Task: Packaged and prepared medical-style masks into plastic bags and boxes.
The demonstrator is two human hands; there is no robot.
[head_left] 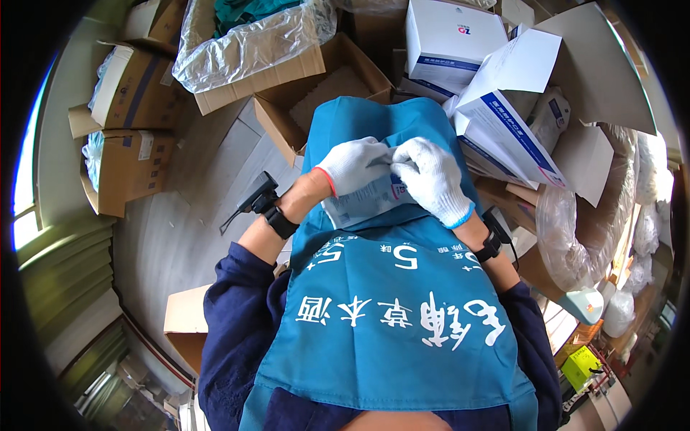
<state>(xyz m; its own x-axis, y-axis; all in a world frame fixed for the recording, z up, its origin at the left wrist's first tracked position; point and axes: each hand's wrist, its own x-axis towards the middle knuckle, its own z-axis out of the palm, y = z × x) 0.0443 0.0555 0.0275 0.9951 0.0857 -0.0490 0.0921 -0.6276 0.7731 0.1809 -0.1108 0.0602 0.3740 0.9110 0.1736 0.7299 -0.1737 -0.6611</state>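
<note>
Print on cloth, cardboard and plastic
Large white characters and numerals cross the teal cloth apron [402, 370]; a blue band on the open white cardboard box [503, 108] bears white characters; lettering on the pale translucent plastic packet [361, 205] is too small to read.

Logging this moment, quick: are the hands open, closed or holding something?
Left hand: closed, holding the printed plastic packet.
Right hand: closed, holding the same packet.

White gloves [433, 179] (one hemmed red) accompany navy sleeves [237, 316] and a teal apron [402, 366].
</note>
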